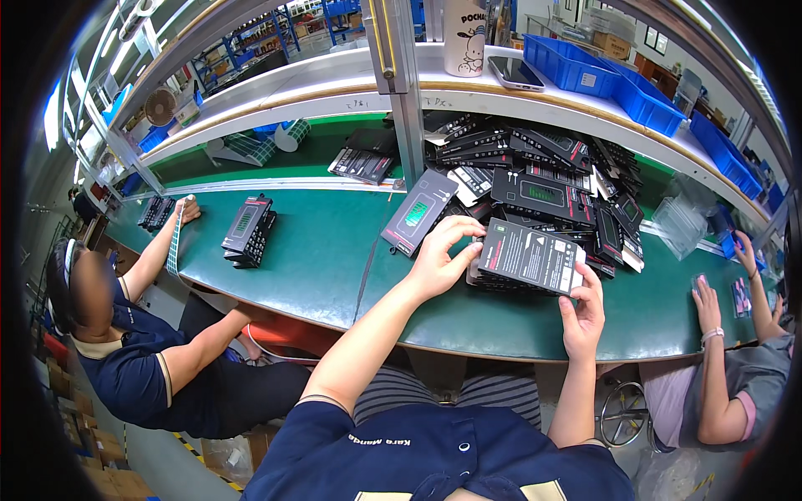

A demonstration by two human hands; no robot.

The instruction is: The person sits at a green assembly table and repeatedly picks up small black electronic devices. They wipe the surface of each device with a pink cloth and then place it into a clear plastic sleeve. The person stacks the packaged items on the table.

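Note:
In front of me a thin black printed box with white print on its face lies slightly tilted over a stack of similar boxes. My left hand pinches its left end between thumb and fingers. My right hand grips its right end, thumb at the near edge. Whether either hand also touches the boxes underneath is hidden. Beside my left hand lies another black box with a green panel on its face. Behind my hands rises a loose heap of such black boxes.
The green worktable runs below a shelf on a metal post. A patterned cup, a phone and blue bins stand up there. A box stack sits left, near a co-worker; another co-worker's hand is at right.

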